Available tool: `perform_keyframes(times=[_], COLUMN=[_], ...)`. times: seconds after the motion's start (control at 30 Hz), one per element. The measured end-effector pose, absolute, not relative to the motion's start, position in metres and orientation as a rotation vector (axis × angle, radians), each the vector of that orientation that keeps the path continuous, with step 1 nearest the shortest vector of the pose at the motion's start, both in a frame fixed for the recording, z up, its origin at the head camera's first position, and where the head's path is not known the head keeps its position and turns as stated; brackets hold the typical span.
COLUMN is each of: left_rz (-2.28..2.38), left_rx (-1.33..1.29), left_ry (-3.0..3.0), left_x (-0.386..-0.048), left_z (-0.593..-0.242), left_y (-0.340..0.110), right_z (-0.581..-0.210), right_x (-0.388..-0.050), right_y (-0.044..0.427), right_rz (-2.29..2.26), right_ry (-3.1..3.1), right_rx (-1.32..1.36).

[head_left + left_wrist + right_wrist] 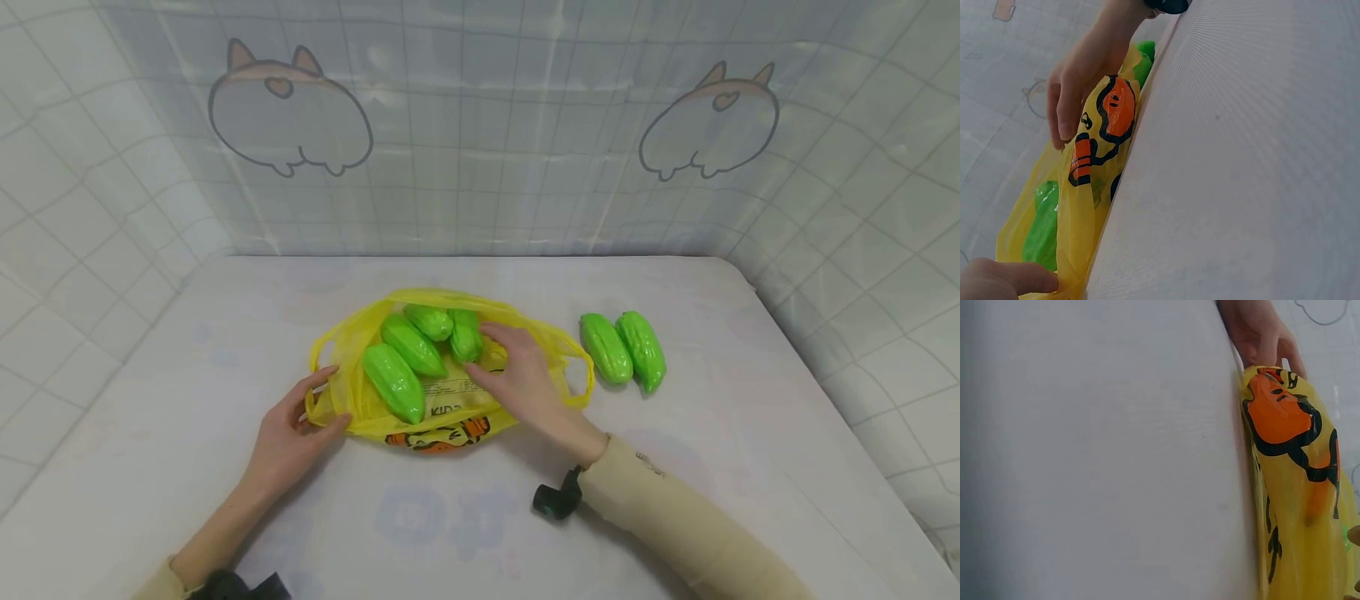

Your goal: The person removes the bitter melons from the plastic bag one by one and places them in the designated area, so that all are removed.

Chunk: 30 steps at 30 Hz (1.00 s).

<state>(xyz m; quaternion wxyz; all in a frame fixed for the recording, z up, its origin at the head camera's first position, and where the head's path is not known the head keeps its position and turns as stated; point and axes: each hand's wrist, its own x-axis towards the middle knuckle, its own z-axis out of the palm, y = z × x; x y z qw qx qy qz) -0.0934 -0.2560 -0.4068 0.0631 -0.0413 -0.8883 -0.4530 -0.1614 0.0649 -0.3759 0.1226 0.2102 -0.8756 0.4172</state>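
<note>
A yellow plastic bag point(450, 425) with a printed cartoon lies mouth-up on the table. Several shiny green, ridged, gourd-like vegetables point(393, 384) are inside it. At the bag's left end, my left hand point(285, 442) holds the rim beside the handle, its thumb on the near edge. Over the bag's mouth reaches my right hand point(525, 383), thumb and fingers apart, the fingertips beside the rightmost green vegetable point(466, 335) in the bag. In the left wrist view, the right hand point(1088, 72) dips behind the bag's printed side with fingers loosely extended.
Two more green vegetables point(607, 348) lie side by side on the white tabletop point(720, 483), right of the bag. A tiled-pattern curtain point(480, 142) with cartoon animals hangs behind the table and along both sides.
</note>
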Motion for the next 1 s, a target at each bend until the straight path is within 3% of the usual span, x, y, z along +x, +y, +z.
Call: perform_keyframes(times=[1.0], left_rz=[-1.354], left_rx=[-0.120], left_ry=[-2.689], left_x=[-0.093], left_z=[-0.409], left_y=[-0.256], right_z=[-0.402], right_x=[-0.177], right_y=[0.049], right_rz=[1.265], right_ry=[-2.598], right_rx=[0.456])
